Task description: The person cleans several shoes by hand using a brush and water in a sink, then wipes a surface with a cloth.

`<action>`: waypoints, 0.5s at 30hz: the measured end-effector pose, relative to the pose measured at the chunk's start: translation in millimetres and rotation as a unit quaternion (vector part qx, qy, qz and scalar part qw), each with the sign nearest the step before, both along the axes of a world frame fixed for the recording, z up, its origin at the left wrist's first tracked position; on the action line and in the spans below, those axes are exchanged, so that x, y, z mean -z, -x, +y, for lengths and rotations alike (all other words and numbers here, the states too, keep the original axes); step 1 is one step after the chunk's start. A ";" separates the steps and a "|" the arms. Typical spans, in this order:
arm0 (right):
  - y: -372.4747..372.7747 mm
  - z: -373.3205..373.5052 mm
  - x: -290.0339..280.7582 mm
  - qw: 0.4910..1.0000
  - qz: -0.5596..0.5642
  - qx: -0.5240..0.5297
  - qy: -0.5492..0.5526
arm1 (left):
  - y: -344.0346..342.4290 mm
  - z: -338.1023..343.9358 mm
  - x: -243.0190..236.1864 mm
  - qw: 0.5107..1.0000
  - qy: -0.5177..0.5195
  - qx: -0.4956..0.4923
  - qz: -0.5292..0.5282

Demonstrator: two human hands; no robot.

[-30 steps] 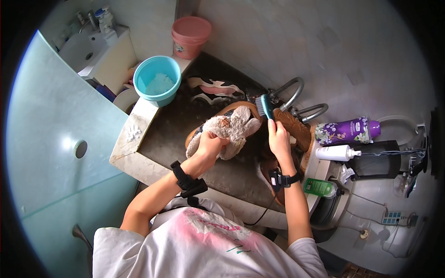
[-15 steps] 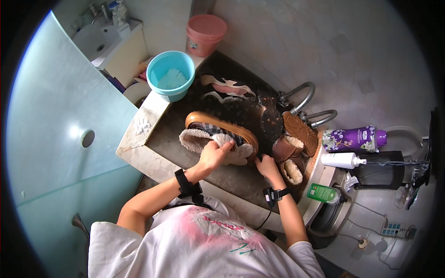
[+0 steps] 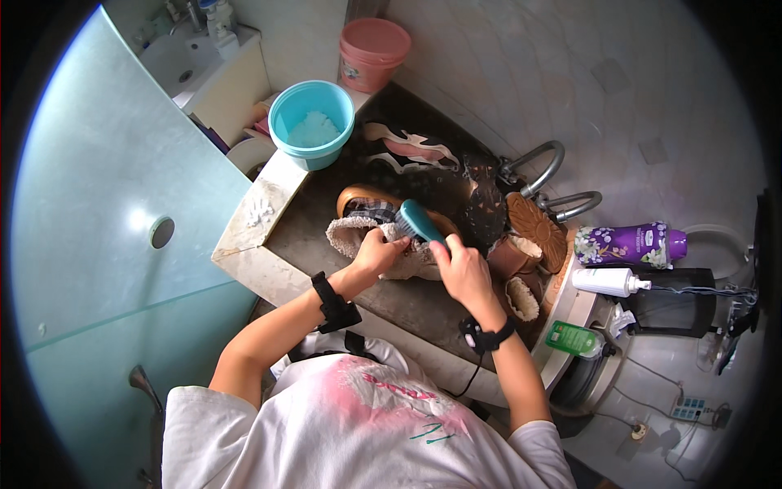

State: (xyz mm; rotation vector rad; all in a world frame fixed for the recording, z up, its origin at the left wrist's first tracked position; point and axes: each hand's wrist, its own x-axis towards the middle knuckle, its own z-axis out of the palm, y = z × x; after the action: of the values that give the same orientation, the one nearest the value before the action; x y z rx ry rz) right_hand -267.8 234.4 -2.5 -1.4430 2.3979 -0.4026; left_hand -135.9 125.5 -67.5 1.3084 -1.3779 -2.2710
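Observation:
A fleece-lined plaid slipper (image 3: 349, 231) with a tan sole lies tilted on its side in the dark basin. My left hand (image 3: 378, 253) is closed on its fluffy lining near the opening. My right hand (image 3: 467, 275) grips a teal scrub brush (image 3: 418, 220), whose pale bristles face the slipper's plaid side. The brush covers part of the upper and sole; whether the bristles touch the fabric is hard to make out. Right of my right hand, brown fleece-lined footwear (image 3: 521, 298) rests beside an upturned patterned tan sole (image 3: 535, 231).
Dark water with a pink-and-white shoe (image 3: 411, 151) fills the basin's far part. A turquoise bucket (image 3: 312, 151) with white contents and a pink bucket (image 3: 375, 53) stand behind. Two metal faucets (image 3: 542, 175) project at right, near a purple bottle (image 3: 623, 244), white bottle (image 3: 603, 282) and green bottle (image 3: 573, 338).
My right hand has come up and left from the slipper's toe end, and the teal brush now shows in it over the slipper. My left hand keeps its hold on the lining.

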 end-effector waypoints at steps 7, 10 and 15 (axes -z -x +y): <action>42.5 -4.1 37.9 0.996 -0.032 0.060 0.050 | -9.3 -18.5 21.3 0.976 -0.205 -0.046 0.066; 46.6 -2.0 47.6 0.992 -0.056 0.057 0.101 | -17.9 -26.9 17.4 0.875 -0.410 -0.191 0.174; 51.2 -3.0 48.0 0.981 -0.148 0.062 0.104 | -8.3 -32.3 27.8 0.838 -0.353 -0.372 0.186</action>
State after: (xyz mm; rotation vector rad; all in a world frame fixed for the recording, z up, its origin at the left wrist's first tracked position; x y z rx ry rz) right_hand -319.0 231.4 -50.6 -1.2134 2.2597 -0.8576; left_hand -127.7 93.1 -95.2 1.1495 0.1639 -2.2723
